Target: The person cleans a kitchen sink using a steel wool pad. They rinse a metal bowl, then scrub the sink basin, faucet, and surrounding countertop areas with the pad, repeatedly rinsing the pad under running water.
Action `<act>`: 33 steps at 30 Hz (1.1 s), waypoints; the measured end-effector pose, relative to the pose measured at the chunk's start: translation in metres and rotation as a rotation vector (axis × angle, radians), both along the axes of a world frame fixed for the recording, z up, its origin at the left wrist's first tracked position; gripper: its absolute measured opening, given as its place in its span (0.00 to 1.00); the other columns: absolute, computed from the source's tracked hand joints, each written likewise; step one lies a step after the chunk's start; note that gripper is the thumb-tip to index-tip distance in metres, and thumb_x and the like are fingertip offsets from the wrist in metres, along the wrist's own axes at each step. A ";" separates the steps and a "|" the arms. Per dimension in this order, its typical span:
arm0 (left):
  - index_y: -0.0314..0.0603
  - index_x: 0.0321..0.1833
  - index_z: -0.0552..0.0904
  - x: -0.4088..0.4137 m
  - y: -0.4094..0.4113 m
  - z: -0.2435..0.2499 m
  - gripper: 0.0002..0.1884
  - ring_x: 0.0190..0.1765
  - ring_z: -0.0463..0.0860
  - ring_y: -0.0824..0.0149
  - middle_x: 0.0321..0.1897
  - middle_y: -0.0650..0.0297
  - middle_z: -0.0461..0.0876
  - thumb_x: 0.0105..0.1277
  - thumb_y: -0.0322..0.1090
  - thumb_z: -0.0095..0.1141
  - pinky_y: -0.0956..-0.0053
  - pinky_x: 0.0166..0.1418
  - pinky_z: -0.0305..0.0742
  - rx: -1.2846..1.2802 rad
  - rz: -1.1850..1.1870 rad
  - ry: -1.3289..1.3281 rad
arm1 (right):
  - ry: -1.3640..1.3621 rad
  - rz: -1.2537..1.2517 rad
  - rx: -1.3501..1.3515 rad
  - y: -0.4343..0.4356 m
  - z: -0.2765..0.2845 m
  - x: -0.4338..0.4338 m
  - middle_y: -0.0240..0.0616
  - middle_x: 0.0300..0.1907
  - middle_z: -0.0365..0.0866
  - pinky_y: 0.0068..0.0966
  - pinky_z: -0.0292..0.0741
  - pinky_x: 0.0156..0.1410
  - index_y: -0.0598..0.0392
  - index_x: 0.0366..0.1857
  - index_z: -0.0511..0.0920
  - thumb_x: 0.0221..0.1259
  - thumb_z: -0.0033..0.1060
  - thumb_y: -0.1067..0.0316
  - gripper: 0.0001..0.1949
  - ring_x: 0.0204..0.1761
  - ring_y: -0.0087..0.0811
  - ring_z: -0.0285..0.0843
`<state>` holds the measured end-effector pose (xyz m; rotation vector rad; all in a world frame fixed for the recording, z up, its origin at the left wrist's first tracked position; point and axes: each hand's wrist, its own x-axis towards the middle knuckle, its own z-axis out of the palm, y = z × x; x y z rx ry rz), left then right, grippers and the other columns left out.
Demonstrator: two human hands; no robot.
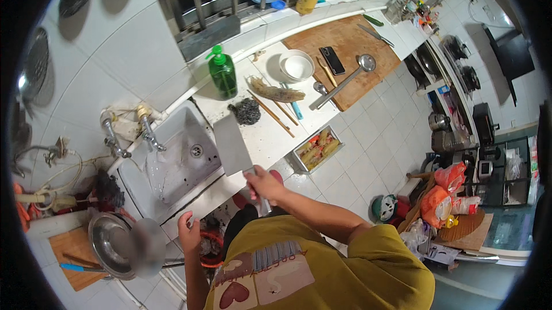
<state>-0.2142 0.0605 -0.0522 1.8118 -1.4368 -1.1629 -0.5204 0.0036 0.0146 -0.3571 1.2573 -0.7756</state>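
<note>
My right hand (264, 185) grips the handle of a wide metal cleaver (233, 144). Its blade lies flat to my view, over the counter strip at the sink's right edge. My left hand (189, 231) is below the sink's near edge, fingers slightly curled and apart, holding nothing. Just beyond the blade sits a dark wire scouring pad (246, 111). To its right are a pair of wooden chopsticks (274, 116), a brownish root-like piece of food (278, 91) and a turquoise-handled utensil (296, 109). A green pump bottle (223, 75) stands behind the pad.
A white sink (172, 172) with two taps is on the left. Stacked white bowls (297, 66) stand near a wooden cutting board (366, 42) bearing a phone (332, 60), a ladle (353, 77) and a knife (374, 34). An open drawer-like bin (340, 142) juts out below the counter.
</note>
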 end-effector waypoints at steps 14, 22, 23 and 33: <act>0.36 0.52 0.74 -0.135 -0.040 -0.006 0.16 0.51 0.76 0.65 0.48 0.59 0.76 0.61 0.31 0.55 0.72 0.54 0.70 0.143 -0.157 0.033 | 0.509 -1.000 -0.193 0.001 -0.120 -0.457 0.30 0.18 0.67 0.23 0.66 0.19 0.51 0.31 0.69 0.63 0.55 0.58 0.10 0.17 0.24 0.67; 0.34 0.49 0.76 -0.165 -0.031 -0.013 0.17 0.45 0.79 0.63 0.42 0.55 0.78 0.59 0.33 0.57 0.68 0.50 0.74 0.183 -0.240 -0.176 | 0.759 -0.991 -0.275 -0.072 -0.201 -0.616 0.30 0.21 0.71 0.22 0.64 0.24 0.54 0.35 0.73 0.53 0.63 0.68 0.09 0.20 0.22 0.67; 0.33 0.48 0.76 -0.182 -0.037 -0.006 0.17 0.44 0.79 0.61 0.41 0.54 0.79 0.59 0.34 0.57 0.68 0.50 0.74 0.281 -0.171 -0.136 | 0.775 -1.007 -0.327 -0.071 -0.217 -0.637 0.29 0.22 0.71 0.21 0.64 0.25 0.55 0.38 0.73 0.52 0.66 0.68 0.12 0.22 0.22 0.67; 0.34 0.50 0.75 -0.213 -0.045 0.011 0.16 0.46 0.80 0.63 0.43 0.56 0.79 0.61 0.33 0.53 0.72 0.50 0.75 0.347 -0.115 -0.226 | 1.484 -0.548 -0.027 -0.143 -0.251 -0.707 0.43 0.45 0.83 0.29 0.74 0.49 0.61 0.54 0.74 0.54 0.65 0.59 0.25 0.45 0.35 0.80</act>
